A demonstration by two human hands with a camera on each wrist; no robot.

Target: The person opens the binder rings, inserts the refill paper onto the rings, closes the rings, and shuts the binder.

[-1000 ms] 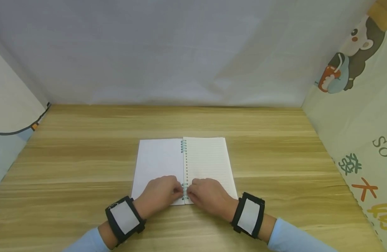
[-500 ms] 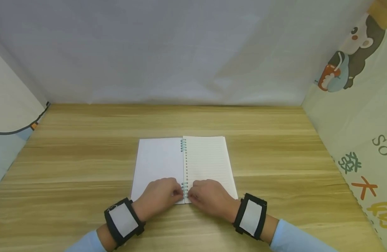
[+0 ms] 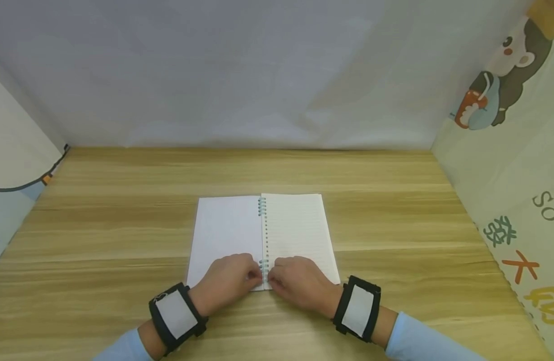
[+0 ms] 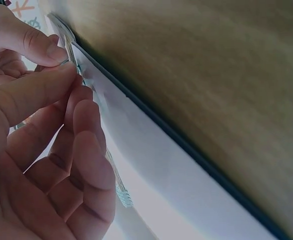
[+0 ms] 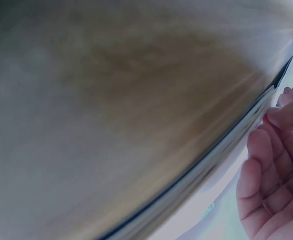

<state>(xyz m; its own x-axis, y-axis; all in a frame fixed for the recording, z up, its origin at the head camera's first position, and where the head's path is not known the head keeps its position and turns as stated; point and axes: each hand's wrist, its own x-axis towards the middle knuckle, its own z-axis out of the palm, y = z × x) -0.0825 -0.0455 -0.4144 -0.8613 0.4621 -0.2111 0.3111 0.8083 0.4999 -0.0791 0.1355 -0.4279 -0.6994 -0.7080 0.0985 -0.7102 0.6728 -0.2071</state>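
Observation:
A spiral-style notebook (image 3: 227, 225) lies open on the wooden table, a plain white side at left and a lined page (image 3: 297, 225) at right. Its pale green binder rings sit in two groups, the upper rings (image 3: 262, 206) and the lower rings (image 3: 264, 265). My left hand (image 3: 227, 280) pinches the lower rings from the left side, thumb against forefinger, its other fingers curled in the left wrist view. Opposite it, my right hand (image 3: 304, 282) pinches the same rings from the right. The fingertips hide most of the ring ends they hold.
The wooden table (image 3: 123, 215) spreads around the notebook. A pale cloth wall (image 3: 236, 75) rises behind its far edge, and a printed panel (image 3: 498, 170) stands along the right side. Another printed panel (image 3: 15, 130) borders the left.
Both hands stay at the lower rings, with only slight shifts of position. The whole scene sits a little higher in the head view.

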